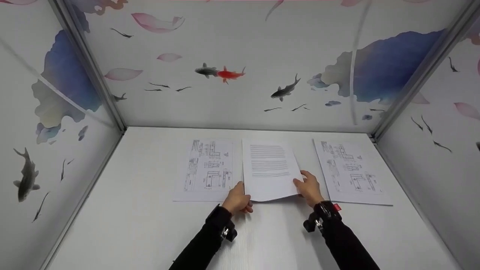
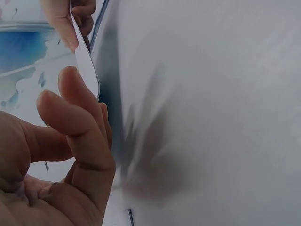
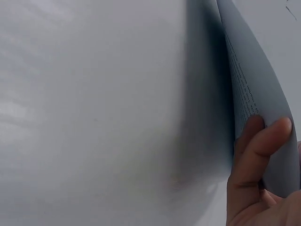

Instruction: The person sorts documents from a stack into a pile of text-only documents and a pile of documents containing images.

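A small stack of printed paper sheets [image 1: 270,170] lies between both hands, its near edge raised off the table. Lines of text cover the top page. My left hand [image 1: 237,198] holds the stack at its near left corner, fingers bent in the left wrist view, where the paper edge [image 2: 87,70] runs up to the other hand. At the near right side, my right hand [image 1: 309,188] grips the sheets between thumb and fingers. Seen from the right wrist, the fingers [image 3: 258,155] lie against the underside of the sheets [image 3: 258,70], which also carries print.
Left of the stack, a sheet with technical drawings [image 1: 208,165] lies flat, close to the left hand. Another drawing sheet [image 1: 352,172] lies to the right, beside the right hand. The white table [image 1: 142,180] is enclosed by printed panels [image 1: 240,105] at the back and sides.
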Motion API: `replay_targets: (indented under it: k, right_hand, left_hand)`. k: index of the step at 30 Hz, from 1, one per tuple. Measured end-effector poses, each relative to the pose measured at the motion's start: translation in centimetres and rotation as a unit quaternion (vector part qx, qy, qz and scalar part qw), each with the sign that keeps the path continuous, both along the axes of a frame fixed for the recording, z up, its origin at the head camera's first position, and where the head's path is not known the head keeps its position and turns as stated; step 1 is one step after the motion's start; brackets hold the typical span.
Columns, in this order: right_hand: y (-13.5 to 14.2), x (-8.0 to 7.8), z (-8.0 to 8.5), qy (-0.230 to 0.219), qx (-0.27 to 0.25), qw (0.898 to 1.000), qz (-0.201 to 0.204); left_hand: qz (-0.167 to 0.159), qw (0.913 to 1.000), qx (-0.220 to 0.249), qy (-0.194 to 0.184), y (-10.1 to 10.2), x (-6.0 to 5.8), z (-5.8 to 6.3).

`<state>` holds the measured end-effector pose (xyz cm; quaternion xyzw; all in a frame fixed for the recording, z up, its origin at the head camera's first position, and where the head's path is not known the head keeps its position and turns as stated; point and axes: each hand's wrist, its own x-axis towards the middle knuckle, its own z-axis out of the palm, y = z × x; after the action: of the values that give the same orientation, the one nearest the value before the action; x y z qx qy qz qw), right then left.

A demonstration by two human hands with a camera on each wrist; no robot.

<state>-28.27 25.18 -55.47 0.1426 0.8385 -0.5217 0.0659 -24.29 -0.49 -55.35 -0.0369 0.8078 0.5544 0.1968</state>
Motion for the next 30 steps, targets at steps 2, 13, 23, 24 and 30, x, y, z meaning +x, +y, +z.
replay_targets:
  k: [2,13,23,24,30]
  right_hand:
    - [0.0,-0.1,-0.2,0.003,0.003,1.000,0.002]
    - [0.2,-0.1,-1.0,0.040,0.050,0.998,-0.006]
    - [0.4,0.3,-0.6,0.040,0.076,0.996,-0.019]
    - [0.4,0.3,-0.6,0.042,0.081,0.996,-0.018]
    - [0.4,0.9,-0.6,0.044,0.119,0.992,0.009]
  left_hand:
    - [-0.002,1.0000,-0.005,0.004,-0.1,-0.1,-0.1]
    - [-0.012,0.9996,-0.022,0.013,-0.5,-0.2,-0.4]
    - [-0.001,0.9873,-0.133,0.087,-1.0,0.2,-0.2]
    - [0.001,0.9851,-0.143,0.096,-1.0,0.3,-0.1]
    - [-0.012,0.9728,-0.181,0.144,-1.0,0.5,0.2]
